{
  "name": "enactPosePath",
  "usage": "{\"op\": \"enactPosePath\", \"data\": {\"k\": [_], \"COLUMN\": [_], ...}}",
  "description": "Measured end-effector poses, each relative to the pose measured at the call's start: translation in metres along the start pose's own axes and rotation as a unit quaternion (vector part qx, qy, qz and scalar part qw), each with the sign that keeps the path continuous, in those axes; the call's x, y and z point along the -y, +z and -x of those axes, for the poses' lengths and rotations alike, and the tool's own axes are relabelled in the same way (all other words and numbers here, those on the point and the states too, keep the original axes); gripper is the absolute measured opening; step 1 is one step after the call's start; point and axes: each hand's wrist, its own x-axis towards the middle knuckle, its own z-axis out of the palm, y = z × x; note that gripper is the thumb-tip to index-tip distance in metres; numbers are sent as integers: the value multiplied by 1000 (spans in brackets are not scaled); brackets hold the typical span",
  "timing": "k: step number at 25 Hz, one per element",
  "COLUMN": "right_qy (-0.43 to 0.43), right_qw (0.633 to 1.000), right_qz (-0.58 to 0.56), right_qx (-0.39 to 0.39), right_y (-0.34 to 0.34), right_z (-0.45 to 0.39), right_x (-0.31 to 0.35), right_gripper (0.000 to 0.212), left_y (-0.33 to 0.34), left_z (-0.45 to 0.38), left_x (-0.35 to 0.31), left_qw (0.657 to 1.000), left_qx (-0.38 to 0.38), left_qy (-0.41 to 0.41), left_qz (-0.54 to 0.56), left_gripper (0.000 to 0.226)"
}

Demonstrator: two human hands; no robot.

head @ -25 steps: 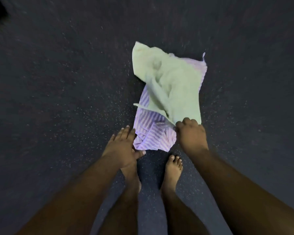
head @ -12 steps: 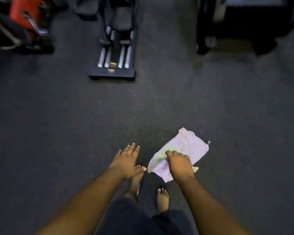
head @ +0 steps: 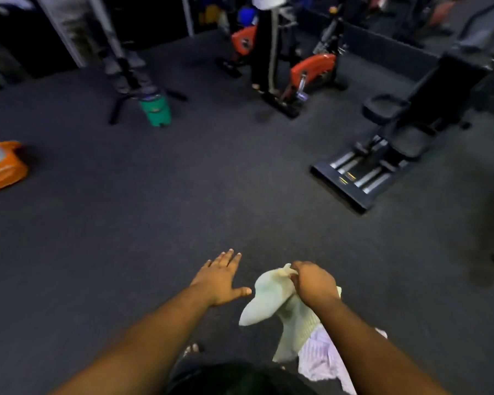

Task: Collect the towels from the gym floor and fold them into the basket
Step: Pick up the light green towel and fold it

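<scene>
1. The towel (head: 271, 297) pinched in the right grip (head: 314, 283) is a plain pale green with no pattern.
2. The second towel (head: 322, 357), hanging below that grip and under the green one, is pale lilac with fine white stripes.
3. The floor (head: 154, 223) beneath both grips is dark charcoal grey with a faint speckle.
4. The basket (head: 3, 166), far to the left of the left grip (head: 220, 277), is bright orange with a grey inside.
5. The bucket-shaped object (head: 156, 111), well beyond the left grip, is green.
6. The exercise bikes (head: 311, 68), well beyond the right grip, have orange-red covers on black frames.
7. The bench machine (head: 397, 138), beyond and to the right of the right grip, is black with silvery rails.
</scene>
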Motion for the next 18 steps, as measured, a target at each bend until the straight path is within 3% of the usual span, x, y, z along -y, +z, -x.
{"op": "enactPosePath", "data": {"k": [8, 13, 18], "right_qy": [-131, -207, -277], "right_qw": [989, 974, 957], "right_qz": [63, 83, 74], "right_qx": [2, -25, -34], "right_y": [8, 23, 33], "right_z": [-49, -81, -119], "right_x": [237, 400, 529], "right_gripper": [26, 18, 16], "left_y": [-7, -19, -37], "left_z": [105, 176, 227], "left_x": [201, 347, 452], "left_qw": [983, 960, 932], "left_qx": [-59, -104, -145], "left_qy": [-143, -222, -294], "left_qz": [96, 136, 155], "left_gripper": [107, 109, 108]}}
